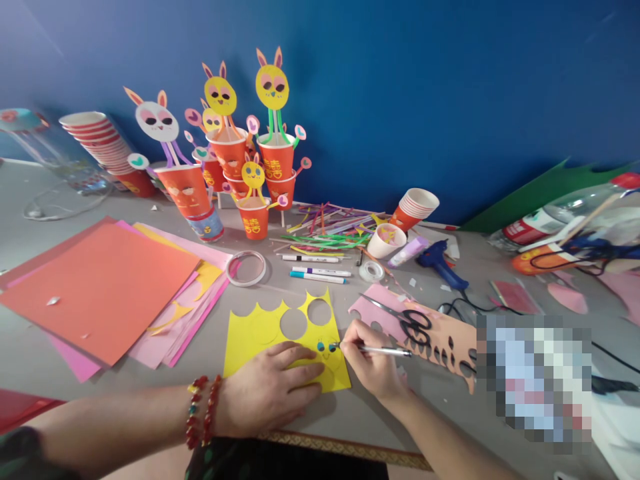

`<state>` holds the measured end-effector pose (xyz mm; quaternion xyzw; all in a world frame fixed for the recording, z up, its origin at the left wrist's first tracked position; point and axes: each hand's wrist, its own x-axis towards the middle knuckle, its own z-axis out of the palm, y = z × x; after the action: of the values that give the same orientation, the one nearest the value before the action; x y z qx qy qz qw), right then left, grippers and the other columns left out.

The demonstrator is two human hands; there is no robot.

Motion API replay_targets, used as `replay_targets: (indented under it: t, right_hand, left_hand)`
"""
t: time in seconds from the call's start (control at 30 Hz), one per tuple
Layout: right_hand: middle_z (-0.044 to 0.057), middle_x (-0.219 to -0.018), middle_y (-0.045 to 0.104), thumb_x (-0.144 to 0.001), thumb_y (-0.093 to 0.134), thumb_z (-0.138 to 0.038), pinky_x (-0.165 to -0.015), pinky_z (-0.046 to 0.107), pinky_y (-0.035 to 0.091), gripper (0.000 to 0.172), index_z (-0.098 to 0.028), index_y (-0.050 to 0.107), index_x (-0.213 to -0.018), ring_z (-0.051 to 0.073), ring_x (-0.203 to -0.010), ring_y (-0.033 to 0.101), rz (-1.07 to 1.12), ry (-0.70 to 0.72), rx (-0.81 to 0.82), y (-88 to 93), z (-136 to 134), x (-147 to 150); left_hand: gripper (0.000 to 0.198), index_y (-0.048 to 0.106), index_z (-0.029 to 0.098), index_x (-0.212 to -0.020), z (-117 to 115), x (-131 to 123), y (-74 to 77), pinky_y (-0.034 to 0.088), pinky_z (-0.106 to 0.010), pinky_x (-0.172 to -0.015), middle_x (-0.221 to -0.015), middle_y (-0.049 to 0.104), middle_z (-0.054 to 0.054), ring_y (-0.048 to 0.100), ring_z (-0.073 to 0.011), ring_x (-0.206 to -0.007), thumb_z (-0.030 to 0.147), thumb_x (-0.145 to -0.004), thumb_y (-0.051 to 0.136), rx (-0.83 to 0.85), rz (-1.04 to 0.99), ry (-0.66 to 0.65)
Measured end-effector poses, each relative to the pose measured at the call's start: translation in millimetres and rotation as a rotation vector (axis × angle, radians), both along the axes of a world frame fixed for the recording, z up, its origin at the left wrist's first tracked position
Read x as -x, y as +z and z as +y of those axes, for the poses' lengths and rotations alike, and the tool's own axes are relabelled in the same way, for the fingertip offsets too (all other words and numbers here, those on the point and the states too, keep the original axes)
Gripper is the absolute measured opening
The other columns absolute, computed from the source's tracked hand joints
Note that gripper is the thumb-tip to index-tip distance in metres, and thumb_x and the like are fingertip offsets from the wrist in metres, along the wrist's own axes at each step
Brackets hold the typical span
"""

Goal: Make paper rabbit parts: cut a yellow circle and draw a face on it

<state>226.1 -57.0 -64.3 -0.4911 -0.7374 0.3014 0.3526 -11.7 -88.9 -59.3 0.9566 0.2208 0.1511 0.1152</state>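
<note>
Under my left hand [275,387] lies a yellow sheet of paper [255,333] with round holes and scalloped cuts along its far edge. That hand rests flat with its fingers stretched to the right. My right hand [373,367] pinches a slim pen [385,350], its tip at a small drawn face [327,350] with blue eyes and a smiling mouth on the sheet. Black-handled scissors [415,323] lie right of the sheet on cut pink paper [383,303] and peach paper [443,353].
Red paper cups [185,190] with rabbit-faced paper figures stand at the back. Coloured paper sheets [105,287] are piled left. Three markers [320,272], a tape roll [246,269] and coloured sticks [325,227] lie beyond the yellow sheet. A blue glue gun [444,263] and its cord lie right.
</note>
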Motion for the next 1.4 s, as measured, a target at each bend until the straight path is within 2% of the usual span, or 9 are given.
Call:
replay_targets:
  t: [0.43, 1.07, 1.4]
  right_hand:
    - [-0.005, -0.055, 0.049, -0.086, 0.048, -0.014, -0.051, 0.024, 0.034, 0.026, -0.024, 0.04, -0.064, 0.012, -0.051, 0.044, 0.006, -0.024, -0.062, -3.3, -0.6, -1.3]
    - [-0.006, -0.054, 0.047, -0.086, 0.048, -0.012, -0.05, 0.024, 0.032, 0.026, -0.024, 0.039, -0.064, 0.012, -0.049, 0.042, -0.01, 0.005, -0.056, -5.2, 0.2, -1.0]
    - [-0.006, -0.054, 0.047, -0.086, 0.048, -0.012, -0.051, 0.024, 0.033, 0.027, -0.024, 0.039, -0.063, 0.012, -0.05, 0.043, -0.027, 0.003, -0.065, -0.4, 0.3, -0.2]
  left_hand:
    - [0.026, 0.059, 0.021, -0.119, -0.1, 0.8, -0.7, 0.04, -0.039, -0.109, -0.136, 0.06, -0.005, 0.05, -0.0245, -0.126, 0.031, -0.095, 0.058, 0.023, 0.003, -0.009]
    - [0.024, 0.06, 0.021, -0.119, 0.6, -0.2, 0.3, 0.04, -0.039, -0.107, -0.136, 0.06, -0.004, 0.051, -0.0244, -0.126, 0.029, -0.096, 0.055, 0.008, 0.002, -0.01]
    - [0.023, 0.06, 0.021, -0.118, 0.4, -0.2, 0.1, 0.039, -0.039, -0.108, -0.137, 0.06, -0.002, 0.051, -0.0247, -0.125, 0.029, -0.098, 0.052, 0.011, 0.004, -0.001]
